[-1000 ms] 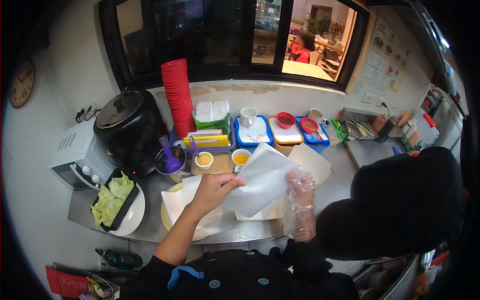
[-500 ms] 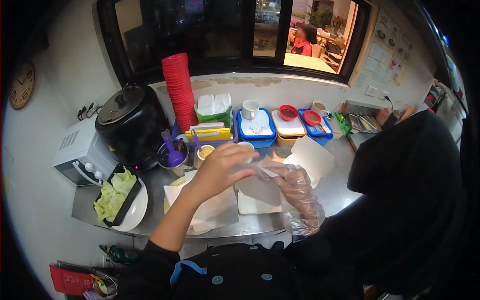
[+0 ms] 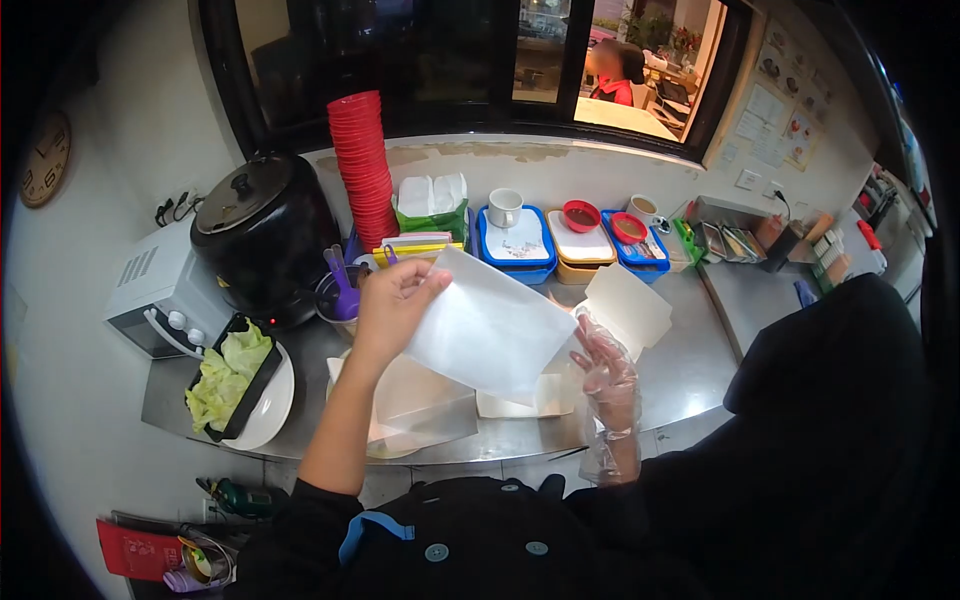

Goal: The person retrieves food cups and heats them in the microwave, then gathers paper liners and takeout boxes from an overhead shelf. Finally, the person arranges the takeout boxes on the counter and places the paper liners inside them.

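Note:
My bare left hand (image 3: 398, 300) pinches the upper left corner of a white paper sheet (image 3: 495, 325), held up over the counter. At the sheet's right edge is my right hand (image 3: 608, 375) in a clear plastic glove, its fingers spread; whether it grips the edge is unclear. Below the sheet, an open paper box (image 3: 630, 310) stands partly hidden, its lid raised. More white paper (image 3: 425, 410) lies to the left over a round item that is mostly covered.
Lettuce (image 3: 235, 375) fills a black tray on a white plate (image 3: 280, 405) at the left. Behind are a black cooker (image 3: 265, 240), stacked red cups (image 3: 360, 170), a white mug (image 3: 505, 207) and lidded tubs (image 3: 580, 245). A person (image 3: 612, 75) shows through the window.
The sheet, folded or edge-on between my hands half a second ago, now faces me spread out. My left hand has moved left, away from my right hand, whose fingers have spread.

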Tool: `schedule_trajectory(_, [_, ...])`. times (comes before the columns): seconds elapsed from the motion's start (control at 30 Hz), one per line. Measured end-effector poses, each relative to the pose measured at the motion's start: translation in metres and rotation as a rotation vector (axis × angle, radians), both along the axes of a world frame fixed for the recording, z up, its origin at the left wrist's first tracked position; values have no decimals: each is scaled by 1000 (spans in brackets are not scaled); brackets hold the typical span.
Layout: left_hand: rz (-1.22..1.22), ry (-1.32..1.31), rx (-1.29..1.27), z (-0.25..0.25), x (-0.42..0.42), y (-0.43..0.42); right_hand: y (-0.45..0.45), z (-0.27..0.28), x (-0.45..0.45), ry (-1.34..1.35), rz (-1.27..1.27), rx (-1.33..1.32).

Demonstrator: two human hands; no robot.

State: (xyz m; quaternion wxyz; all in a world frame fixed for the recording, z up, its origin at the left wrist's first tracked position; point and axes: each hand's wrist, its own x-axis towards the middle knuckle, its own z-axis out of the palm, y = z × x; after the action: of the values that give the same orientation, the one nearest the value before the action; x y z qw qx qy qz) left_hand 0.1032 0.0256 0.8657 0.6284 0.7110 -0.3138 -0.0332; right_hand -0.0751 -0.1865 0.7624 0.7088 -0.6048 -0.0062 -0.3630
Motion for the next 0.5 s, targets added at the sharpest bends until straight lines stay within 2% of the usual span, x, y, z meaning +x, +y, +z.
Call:
schedule_trajectory(0.03, [-12,43,-31,-8,-1,-4,6,3,-1,-90,61,171])
schedule_trajectory(0.07, [-24,87,-63,-14,-2,-7,7,-1,-3,-89,54,173])
schedule_trajectory(0.13, [-32,114,-59,-23,-4,-12,7,-11,-8,44,59,31])
schedule_trajectory(0.17, [-49,166,-95,-28,-5,-15,2,-11,-10,118,-70,-252])
schedule_trajectory(0.2, [-65,218,-131,-31,-7,-17,4,-12,-9,123,-72,-250])
schedule_trajectory(0.27, [-74,212,-74,-36,-14,-18,9,-17,-6,222,-13,148])
schedule_trajectory(0.3, [-81,201,-22,-38,-18,-19,8,-11,-7,227,-15,150])
schedule_trajectory(0.37, [-99,220,-87,-48,-22,-22,4,6,-8,319,-123,-114])
schedule_trajectory(0.5, [-153,253,-284,-70,-31,-29,-5,11,-8,429,-139,-46])
